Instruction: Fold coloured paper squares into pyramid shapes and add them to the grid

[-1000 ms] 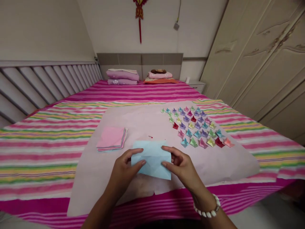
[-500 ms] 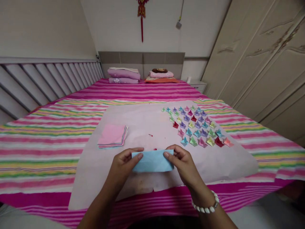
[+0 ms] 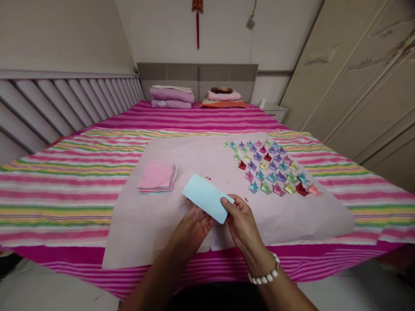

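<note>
A folded light blue sheet of paper [image 3: 205, 196] is held at a slant above the white sheet, its left end higher than its right. My right hand [image 3: 241, 218] pinches the right end, thumb on top and fingers underneath; a white beaded bracelet [image 3: 266, 277] circles that wrist. Just below the paper's lower edge is my left hand [image 3: 193, 229], fingers loosely curled and a little apart, not gripping; whether its fingertips touch the paper is unclear. To the left lies a stack of square coloured papers [image 3: 157, 176], pink on top.
Several rows of small folded paper pieces [image 3: 271, 166] in many colours stand at the right of the white sheet [image 3: 145, 233]. Tiny red scraps [image 3: 208, 178] lie near the middle. Beneath is a striped bedspread [image 3: 65, 194]; folded bedding [image 3: 171, 97] sits by the headboard.
The blue paper was level, held at both ends by my two hands. Now it is tilted, my left hand has let go and moved below it, and my right hand alone holds it.
</note>
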A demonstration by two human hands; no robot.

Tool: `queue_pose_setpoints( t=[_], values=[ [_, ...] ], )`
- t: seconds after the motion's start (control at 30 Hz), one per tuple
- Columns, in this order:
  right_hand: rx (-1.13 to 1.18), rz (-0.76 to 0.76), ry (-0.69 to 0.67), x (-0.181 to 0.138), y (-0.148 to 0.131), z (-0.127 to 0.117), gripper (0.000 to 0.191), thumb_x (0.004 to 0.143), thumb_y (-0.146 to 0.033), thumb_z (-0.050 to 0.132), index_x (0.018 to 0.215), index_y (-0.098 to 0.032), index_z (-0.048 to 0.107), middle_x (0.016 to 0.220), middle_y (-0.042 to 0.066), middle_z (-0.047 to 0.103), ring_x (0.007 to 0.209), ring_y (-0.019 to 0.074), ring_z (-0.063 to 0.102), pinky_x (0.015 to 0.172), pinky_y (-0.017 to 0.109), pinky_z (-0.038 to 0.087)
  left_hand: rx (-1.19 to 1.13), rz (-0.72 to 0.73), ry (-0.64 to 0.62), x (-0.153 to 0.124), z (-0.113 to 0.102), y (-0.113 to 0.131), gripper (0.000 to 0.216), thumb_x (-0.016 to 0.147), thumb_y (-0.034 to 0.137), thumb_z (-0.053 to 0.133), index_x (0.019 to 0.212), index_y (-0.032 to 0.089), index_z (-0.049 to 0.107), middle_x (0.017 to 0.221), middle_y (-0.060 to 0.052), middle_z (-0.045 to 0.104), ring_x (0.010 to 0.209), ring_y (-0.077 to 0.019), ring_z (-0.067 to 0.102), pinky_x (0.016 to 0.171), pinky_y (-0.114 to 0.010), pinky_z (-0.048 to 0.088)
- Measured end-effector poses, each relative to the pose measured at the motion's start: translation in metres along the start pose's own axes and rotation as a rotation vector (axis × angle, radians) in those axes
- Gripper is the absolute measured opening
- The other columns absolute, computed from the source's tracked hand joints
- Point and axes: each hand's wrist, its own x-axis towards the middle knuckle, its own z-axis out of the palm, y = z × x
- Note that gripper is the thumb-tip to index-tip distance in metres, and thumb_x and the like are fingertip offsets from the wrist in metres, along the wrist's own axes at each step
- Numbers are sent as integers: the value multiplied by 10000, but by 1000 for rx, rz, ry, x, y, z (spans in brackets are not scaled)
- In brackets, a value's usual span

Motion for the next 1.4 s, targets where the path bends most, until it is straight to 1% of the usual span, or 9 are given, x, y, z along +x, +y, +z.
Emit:
queue_pose_setpoints(
  t=[0.17, 0.27, 0.37, 0.43, 0.57, 0.73, 1.0, 1.27, 1.4],
  values=[
    [-151, -112, -99, -2, 4, -7, 243, 667, -300, 808, 798, -193, 634, 661, -20, 662, 560, 114, 559, 540, 233, 450, 225, 56, 136, -2, 5, 10, 369, 752, 402, 724, 1024, 167, 641, 1204, -113, 654, 1162, -273, 561, 864, -316, 447],
    [-373, -422, -171, -2, 0, -15, 71, 783, -217, 701, 834, -213, 651, 944, 39, 708, 846, 179, 636, 748, 313, 498, 179, -58, 172, -6, 0, 16, 491, 708, 500, 735, 1063, 180, 621, 1318, -133, 577, 1244, -301, 499, 911, -355, 441],
    [-645, -805, -293, -7, -2, -20, 161, 828, -100, 594, 877, -239, 658, 1061, 50, 685, 1058, 223, 583, 932, 417, 442, 10, -204, 28, -11, 2, 18, 661, 695, 618, 682, 1148, 145, 593, 1342, -182, 545, 1258, -321, 489, 962, -401, 436],
    [-819, -985, -383, -11, 1, -20, 245, 821, -46, 547, 906, -245, 663, 1094, 56, 672, 1105, 239, 547, 965, 459, 416, -39, -166, -51, -12, 7, 18, 590, 761, 561, 653, 1167, 137, 593, 1296, -169, 587, 1232, -301, 519, 988, -399, 431],
    [-1014, -1135, -446, -17, 7, -21, 339, 813, -17, 498, 1014, -242, 653, 1194, 80, 622, 1164, 266, 490, 953, 495, 419, 8, 9, -6, -10, 14, 25, 296, 807, 252, 669, 1071, 122, 640, 1126, -127, 692, 1116, -260, 608, 963, -376, 470],
    [-1106, -1148, -369, -13, 4, -27, 338, 833, -72, 551, 1097, -255, 655, 1375, 98, 485, 1243, 298, 432, 993, 536, 370, 84, 27, 32, -10, 11, 35, 268, 787, 207, 684, 1035, 111, 659, 1024, -124, 726, 1034, -259, 653, 899, -358, 517],
    [-1086, -1035, -462, -8, -1, -30, 337, 862, -95, 506, 1069, -287, 689, 1506, 43, 335, 1332, 307, 352, 1031, 555, 327, 123, 26, -52, -13, 12, 35, 244, 786, 193, 690, 1022, 131, 678, 1070, -124, 718, 1077, -277, 637, 915, -374, 512],
    [-967, -806, -544, -8, -7, -31, 252, 832, -143, 614, 1007, -290, 720, 1475, 54, 397, 1316, 289, 400, 1017, 487, 383, 146, 44, -49, -14, 10, 37, 278, 791, 196, 687, 1054, 108, 665, 1077, -158, 714, 1046, -288, 651, 905, -410, 516],
    [-821, -674, -520, -5, -6, -31, 207, 825, -161, 636, 971, -273, 730, 1281, 87, 578, 1166, 256, 553, 956, 426, 449, 133, 40, -31, -13, 9, 34, 263, 799, 225, 679, 1036, 112, 666, 1077, -146, 715, 1028, -271, 659, 904, -392, 516]
  ],
)
